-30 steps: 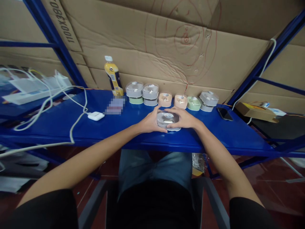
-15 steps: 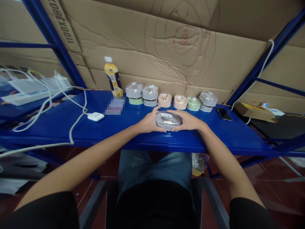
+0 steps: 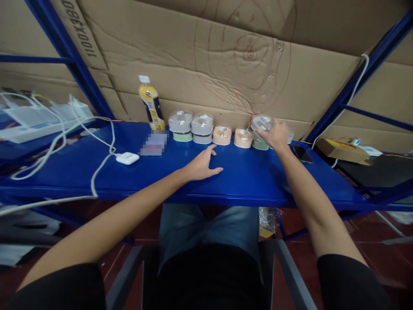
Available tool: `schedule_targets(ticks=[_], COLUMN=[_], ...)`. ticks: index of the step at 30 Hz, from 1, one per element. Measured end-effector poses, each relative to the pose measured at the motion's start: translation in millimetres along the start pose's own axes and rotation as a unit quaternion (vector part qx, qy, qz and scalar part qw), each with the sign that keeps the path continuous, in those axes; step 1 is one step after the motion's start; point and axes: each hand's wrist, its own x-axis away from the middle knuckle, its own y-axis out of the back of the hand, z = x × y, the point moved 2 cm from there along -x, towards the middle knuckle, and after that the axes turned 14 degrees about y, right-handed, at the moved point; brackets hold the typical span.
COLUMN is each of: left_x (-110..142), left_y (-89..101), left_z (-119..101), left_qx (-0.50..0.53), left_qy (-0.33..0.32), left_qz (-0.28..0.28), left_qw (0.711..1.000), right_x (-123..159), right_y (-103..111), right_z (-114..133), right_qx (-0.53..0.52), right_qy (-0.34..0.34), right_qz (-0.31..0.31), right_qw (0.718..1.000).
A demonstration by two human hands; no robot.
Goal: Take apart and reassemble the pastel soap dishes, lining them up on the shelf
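My right hand (image 3: 278, 133) is closed around a grey lidded box (image 3: 261, 123), which sits on or just above a green box (image 3: 260, 142) at the right of the row; whether they touch I cannot tell. Behind that hand, another grey box (image 3: 291, 136) is mostly hidden. My left hand (image 3: 202, 165) rests low over the blue table, thumb and fingers apart, holding nothing. In front of it stand two pink boxes, one (image 3: 222, 135) nearer and one (image 3: 243, 138) further right. Left of these are two stacks, grey on green (image 3: 181, 125) and grey on grey (image 3: 202, 127).
A yellow bottle (image 3: 151, 103) stands at the back left of the blue table (image 3: 180, 191). Near it lie a blurred-out packet (image 3: 154, 144) and a white case (image 3: 127, 158) with a cable. A dark phone (image 3: 302, 153) lies right. Cardboard (image 3: 167, 64) walls the back.
My right hand has carried the grey box from the table's front to the green box at the back right. My left hand has let go of it and stayed in place.
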Motion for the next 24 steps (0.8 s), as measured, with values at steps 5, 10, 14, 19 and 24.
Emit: schedule_targets(ticks=[5,10,14,19,24], left_x=[3,-25,-69,-95,-63], left_y=[-0.2,0.6,-5.1,-17.2,-17.6], left_z=[-4,-24,-46,-61,-67], left_qx=[-0.049,-0.160,-0.255,-0.302,-0.263], left_qy=[-0.009,-0.052,-0.072,0.018,-0.001], left_qz=[0.004,-0.049,-0.082,-0.065,-0.062], left_qw=[0.999,0.985,0.961,0.951,0.963], right_x=[-7,1,6,15,20], right_y=[-27,-35,-30,-14,7], right_z=[13,22,26,28,30], right_qx=[0.069,0.111,0.132,0.129,0.047], right_qy=[-0.071,-0.069,-0.053,-0.043,0.019], right_qz=[0.022,0.022,0.016,-0.009,-0.063], right_qw=[0.995,0.991,0.990,0.991,0.997])
